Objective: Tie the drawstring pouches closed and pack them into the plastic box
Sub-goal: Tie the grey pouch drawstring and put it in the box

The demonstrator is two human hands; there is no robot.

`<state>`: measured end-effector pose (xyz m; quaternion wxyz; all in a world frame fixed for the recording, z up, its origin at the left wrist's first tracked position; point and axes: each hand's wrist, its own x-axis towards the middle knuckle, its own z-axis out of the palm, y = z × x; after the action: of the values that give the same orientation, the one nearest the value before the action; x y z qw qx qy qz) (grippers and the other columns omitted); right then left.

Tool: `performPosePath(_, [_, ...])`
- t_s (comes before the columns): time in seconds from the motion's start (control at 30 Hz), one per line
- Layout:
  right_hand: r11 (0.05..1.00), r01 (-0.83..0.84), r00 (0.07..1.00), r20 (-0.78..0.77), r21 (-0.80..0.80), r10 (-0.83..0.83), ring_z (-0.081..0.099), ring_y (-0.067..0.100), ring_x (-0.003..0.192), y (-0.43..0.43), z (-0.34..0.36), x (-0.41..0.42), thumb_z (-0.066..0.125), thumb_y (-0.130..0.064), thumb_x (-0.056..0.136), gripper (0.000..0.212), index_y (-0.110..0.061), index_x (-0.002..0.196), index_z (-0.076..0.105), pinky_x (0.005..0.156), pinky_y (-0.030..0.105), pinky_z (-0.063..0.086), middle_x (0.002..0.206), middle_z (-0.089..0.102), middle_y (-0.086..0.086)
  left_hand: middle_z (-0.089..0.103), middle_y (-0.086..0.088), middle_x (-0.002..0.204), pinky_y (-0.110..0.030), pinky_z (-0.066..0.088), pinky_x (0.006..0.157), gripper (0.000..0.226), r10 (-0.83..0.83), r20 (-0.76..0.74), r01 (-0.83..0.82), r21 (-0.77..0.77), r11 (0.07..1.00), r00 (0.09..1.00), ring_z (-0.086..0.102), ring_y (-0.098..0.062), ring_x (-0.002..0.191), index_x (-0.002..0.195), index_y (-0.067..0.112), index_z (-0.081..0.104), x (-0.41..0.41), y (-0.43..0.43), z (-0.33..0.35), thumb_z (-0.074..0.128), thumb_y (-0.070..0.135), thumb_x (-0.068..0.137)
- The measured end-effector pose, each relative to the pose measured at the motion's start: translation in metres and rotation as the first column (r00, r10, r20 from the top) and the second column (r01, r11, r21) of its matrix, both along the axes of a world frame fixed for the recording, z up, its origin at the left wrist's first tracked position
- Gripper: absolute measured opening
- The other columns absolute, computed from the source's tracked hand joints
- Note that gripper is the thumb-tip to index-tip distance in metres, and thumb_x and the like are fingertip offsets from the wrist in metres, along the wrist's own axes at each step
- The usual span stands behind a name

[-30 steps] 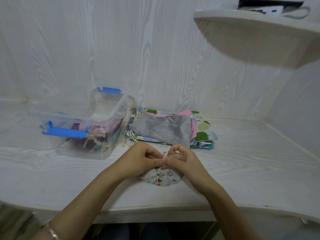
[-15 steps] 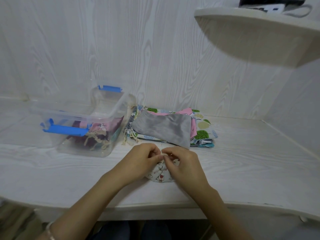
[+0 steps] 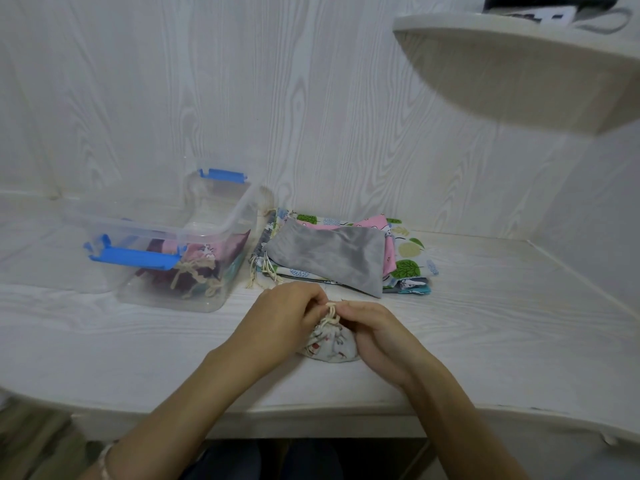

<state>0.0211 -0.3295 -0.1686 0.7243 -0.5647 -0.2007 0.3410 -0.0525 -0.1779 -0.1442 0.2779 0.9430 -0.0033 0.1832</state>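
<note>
2 hands [image 3: 287,317] [image 3: 375,329], 1 pouch [image 3: 330,346], prob. knotted

White wood-grain tabletop [image 3: 502,341] carries a clear plastic box [image 3: 145,296] at left. Stack of flat pouches [image 3: 329,254] just beside it, right; gathered printed pouch [image 3: 329,346] near front edge.

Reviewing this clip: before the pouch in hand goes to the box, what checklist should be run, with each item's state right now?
1. Grip on the drawstring: ok; left hand and right hand both pinch it at the neck.
2. Printed pouch gathered shut: ok; its neck is bunched.
3. Knot finished: cannot tell; the fingers cover it.
4. Plastic box open: ok; no lid on it, tied pouches inside.
5. Room in the box: ok, it seems; the pouches lie below the rim.
6. Way to the box: ok; only bare table lies between.
</note>
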Motion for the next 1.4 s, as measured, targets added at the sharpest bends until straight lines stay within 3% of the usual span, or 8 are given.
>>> performPosePath(0.13, [0.999, 0.050, 0.998, 0.039, -0.001, -0.050, 0.062, 0.040, 0.102, 0.001, 0.001, -0.001, 0.069, -0.015, 0.077, 0.042, 0.016, 0.104, 0.065, 0.100, 0.051, 0.045, 0.109, 0.063, 0.038, 0.064, 0.005, 0.075, -0.030, 0.046, 0.067, 0.011, -0.028, -0.026, 0.024, -0.142, 0.990, 0.999, 0.057, -0.010, 0.070, 0.082, 0.020, 0.065, 0.001, 0.001, -0.005, 0.059, 0.026, 0.089])
performPosePath(0.27, [0.954, 0.284, 0.898, 0.376, -0.098, -0.229, 0.068, 0.025, 0.079, 0.003, 0.001, -0.009, 0.077, -0.023, 0.070, 0.012, -0.013, 0.077, 0.075, 0.083, 0.045, 0.054, 0.084, 0.073, 0.016, 0.064, 0.007, 0.070, -0.022, 0.044, 0.059, 0.011, -0.060, -0.051, 0.043, -0.282, 0.958, 0.997, 0.053, -0.002, 0.060, 0.079, 0.022, 0.065, 0.003, 0.006, -0.014, 0.063, 0.029, 0.088])
performPosePath(0.47, [0.828, 0.561, 0.432, 0.855, -0.006, -0.287, 0.058, 0.006, 0.077, 0.004, -0.006, -0.017, 0.077, -0.015, 0.078, 0.012, -0.024, 0.078, 0.070, 0.069, 0.020, 0.048, 0.082, 0.062, -0.012, 0.066, 0.005, 0.072, -0.025, 0.047, 0.063, 0.013, -0.024, -0.051, 0.007, -0.321, 0.947, 0.998, 0.058, -0.006, 0.066, 0.077, 0.023, 0.068, 0.007, 0.008, -0.016, 0.063, 0.028, 0.089])
performPosePath(0.53, [0.835, 0.549, 0.374, 0.902, -0.027, -0.217, 0.060, 0.005, 0.085, 0.003, -0.006, -0.017, 0.076, -0.018, 0.079, 0.006, -0.024, 0.080, 0.075, 0.074, 0.022, 0.049, 0.085, 0.064, -0.015, 0.066, 0.006, 0.071, -0.023, 0.046, 0.062, 0.014, -0.025, -0.055, 0.006, -0.329, 0.944, 0.998, 0.058, -0.005, 0.065, 0.078, 0.023, 0.069, 0.008, 0.008, -0.015, 0.063, 0.028, 0.089])
performPosePath(0.83, [0.864, 0.491, 0.539, 0.818, -0.110, -0.201, 0.057, 0.007, 0.076, -0.002, 0.003, -0.016, 0.073, -0.016, 0.081, 0.014, -0.023, 0.070, 0.067, 0.068, 0.023, 0.047, 0.080, 0.062, -0.009, 0.064, 0.012, 0.065, -0.013, 0.041, 0.058, 0.009, -0.089, -0.088, 0.053, -0.350, 0.935, 0.992, 0.055, 0.004, 0.058, 0.077, 0.024, 0.070, 0.002, 0.012, -0.005, 0.069, 0.024, 0.086])
performPosePath(1.03, [0.878, 0.440, 0.579, 0.807, -0.191, -0.114, 0.055, 0.009, 0.070, -0.017, 0.012, -0.008, 0.067, -0.008, 0.080, 0.016, -0.018, 0.068, 0.065, 0.066, 0.021, 0.046, 0.077, 0.064, -0.002, 0.062, 0.015, 0.083, -0.031, 0.045, 0.078, 0.008, 0.041, 0.112, -0.048, 0.057, 0.997, 0.993, 0.054, -0.006, 0.084, 0.082, 0.028, 0.069, -0.010, 0.023, -0.002, 0.064, 0.031, 0.087])
performPosePath(1.2, [0.861, 0.407, 0.668, 0.742, -0.307, -0.051, 0.059, 0.018, 0.067, -0.018, 0.010, -0.004, 0.063, -0.033, 0.088, 0.024, -0.016, 0.073, 0.068, 0.063, 0.034, 0.047, 0.075, 0.067, 0.006, 0.052, 0.015, 0.079, -0.032, 0.040, 0.075, 0.004, 0.065, 0.210, -0.105, 0.185, 0.977, 0.976, 0.051, -0.009, 0.080, 0.085, 0.030, 0.067, -0.016, 0.011, -0.014, 0.066, 0.033, 0.086])
performPosePath(1.4, [0.828, 0.337, 0.698, 0.709, -0.447, 0.099, 0.055, 0.020, 0.063, -0.015, 0.008, -0.004, 0.055, -0.054, 0.084, 0.052, -0.005, 0.072, 0.069, 0.061, 0.036, 0.042, 0.074, 0.062, 0.017, 0.062, 0.014, 0.072, -0.023, 0.033, 0.062, 0.010, 0.156, 0.145, -0.164, 0.050, 0.985, 0.977, 0.055, -0.006, 0.070, 0.090, 0.031, 0.066, -0.023, 0.004, -0.018, 0.058, 0.037, 0.090])
